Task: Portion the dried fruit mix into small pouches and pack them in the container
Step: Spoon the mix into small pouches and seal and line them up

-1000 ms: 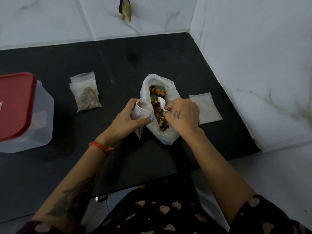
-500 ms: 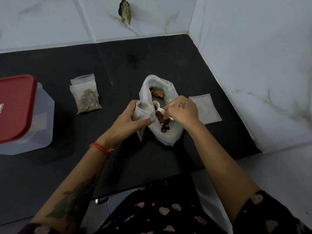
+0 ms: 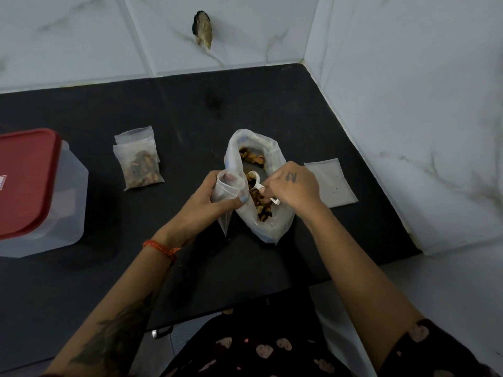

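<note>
Translucent plastic of a small pouch sits gripped open in my left hand, my right hand pinching a white scoop over the fruit bag beyond, lidded container far left.

The counter looks dark, matt and a bit rough. The wall tiles are shiny white marble. The big bag, the pouches and the small scoop are thin plastic. The box is cloudy plastic with a smooth red lid.
</note>
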Demonstrator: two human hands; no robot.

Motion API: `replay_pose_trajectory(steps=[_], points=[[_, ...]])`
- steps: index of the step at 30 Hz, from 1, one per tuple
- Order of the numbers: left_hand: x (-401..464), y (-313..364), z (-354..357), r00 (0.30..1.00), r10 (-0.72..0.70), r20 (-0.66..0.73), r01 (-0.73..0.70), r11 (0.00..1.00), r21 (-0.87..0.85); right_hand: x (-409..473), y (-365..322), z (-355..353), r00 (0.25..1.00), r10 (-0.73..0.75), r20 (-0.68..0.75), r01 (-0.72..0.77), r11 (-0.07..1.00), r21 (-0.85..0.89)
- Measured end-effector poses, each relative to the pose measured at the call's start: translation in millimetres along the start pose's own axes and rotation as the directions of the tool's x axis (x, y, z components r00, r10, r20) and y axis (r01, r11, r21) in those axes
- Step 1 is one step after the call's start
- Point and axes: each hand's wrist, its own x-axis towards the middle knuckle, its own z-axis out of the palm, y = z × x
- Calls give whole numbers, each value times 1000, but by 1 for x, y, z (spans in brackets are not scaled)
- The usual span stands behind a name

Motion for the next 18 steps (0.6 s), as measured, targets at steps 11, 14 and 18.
replay_pose_trajectory(steps=[11,14,18], points=[[-4,1,5,999,-6,-47,4,998,-55,-11,2,4,986,-102,-130,75,976,-203],[-3,3,4,999,-20,-34,18,998,-59,-14,-1,6,984,-136,-117,106,966,-235],[-1,4,6,1000,-24,-8,23,999,-44,-2,-2,4,1000,-10,-1,10,999,-45]])
